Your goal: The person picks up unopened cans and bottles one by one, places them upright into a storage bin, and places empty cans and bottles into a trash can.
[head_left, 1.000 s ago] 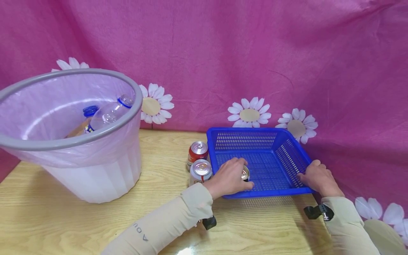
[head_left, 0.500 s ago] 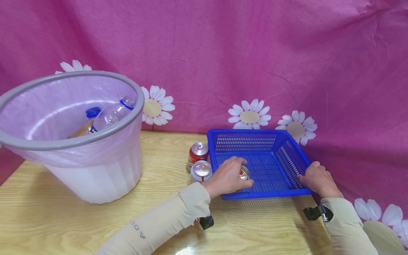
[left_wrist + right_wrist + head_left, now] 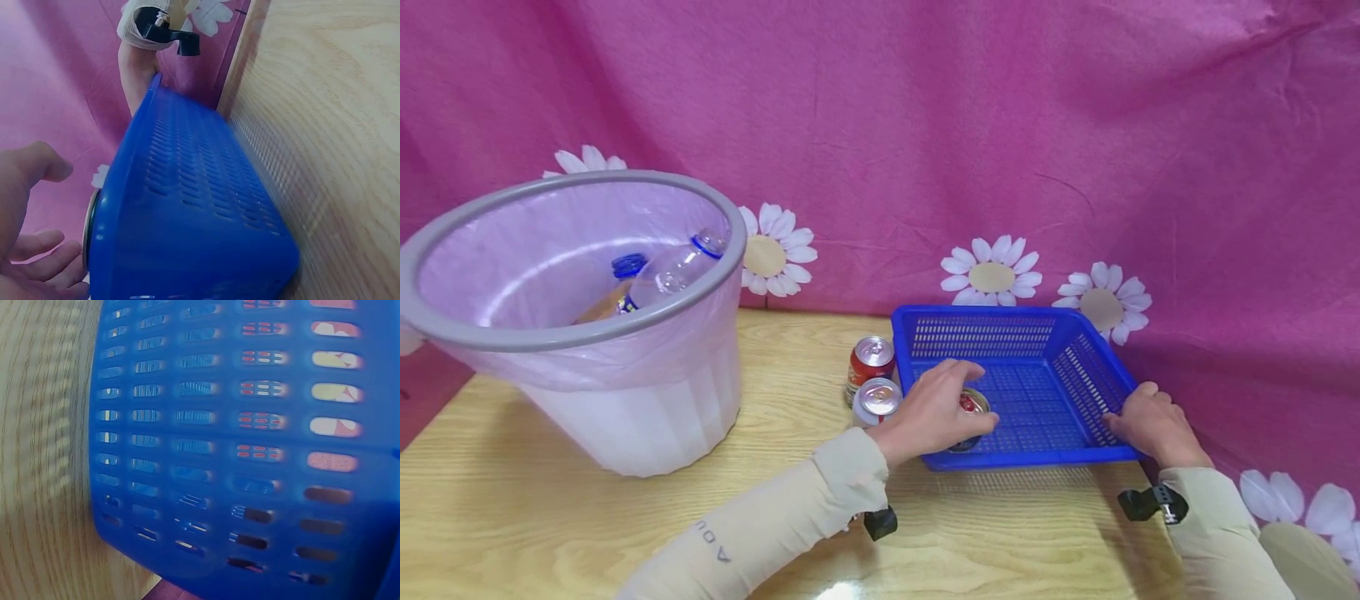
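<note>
Head view: left hand point(image 3: 934, 412), fingers apart, is held beside can point(image 3: 974, 403) inside blue basket point(image 3: 1037, 457). Basket is gripped at right by right hand point(image 3: 1156, 425).

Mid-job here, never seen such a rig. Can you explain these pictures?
There's no machine, just a person's left hand and right hand. The head picture looks down from the wearer's head; the other two look from each wrist. On the table stand a red drink can, a whitish can, a blue basket and a lined bin containing plastic bottles. The right hand grips the basket's rim. The left hand is open at a dark can in the basket, not gripping it.
</note>
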`<action>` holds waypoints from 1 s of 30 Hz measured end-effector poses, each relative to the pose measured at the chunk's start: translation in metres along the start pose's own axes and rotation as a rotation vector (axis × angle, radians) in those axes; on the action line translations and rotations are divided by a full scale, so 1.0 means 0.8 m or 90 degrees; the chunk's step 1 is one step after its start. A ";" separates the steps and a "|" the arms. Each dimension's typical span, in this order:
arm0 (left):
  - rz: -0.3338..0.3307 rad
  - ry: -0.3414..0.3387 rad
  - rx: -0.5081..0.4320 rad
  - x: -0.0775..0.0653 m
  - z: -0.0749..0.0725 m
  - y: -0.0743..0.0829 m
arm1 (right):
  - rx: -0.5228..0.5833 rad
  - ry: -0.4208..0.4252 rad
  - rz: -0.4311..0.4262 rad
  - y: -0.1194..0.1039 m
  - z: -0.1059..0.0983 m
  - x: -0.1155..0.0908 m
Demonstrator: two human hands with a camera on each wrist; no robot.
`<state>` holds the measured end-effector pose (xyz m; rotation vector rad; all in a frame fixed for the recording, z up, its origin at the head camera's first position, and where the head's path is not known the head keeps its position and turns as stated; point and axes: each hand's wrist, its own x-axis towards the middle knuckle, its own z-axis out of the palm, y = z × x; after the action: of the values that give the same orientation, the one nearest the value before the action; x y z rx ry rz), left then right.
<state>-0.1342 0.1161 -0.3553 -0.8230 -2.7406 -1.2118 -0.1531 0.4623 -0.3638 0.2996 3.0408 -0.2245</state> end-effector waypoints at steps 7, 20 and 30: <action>-0.022 0.001 -0.025 -0.007 -0.006 -0.005 | 0.003 -0.016 0.004 0.000 0.004 0.001; -0.001 0.025 -0.026 -0.007 -0.010 -0.011 | 0.007 -0.004 0.008 0.003 -0.001 0.003; 0.011 0.036 -0.035 -0.010 -0.009 -0.017 | 0.002 0.013 -0.006 0.005 0.005 0.004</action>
<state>-0.1352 0.1005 -0.3614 -0.8017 -2.6614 -1.2916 -0.1555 0.4661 -0.3687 0.2886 3.0626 -0.2294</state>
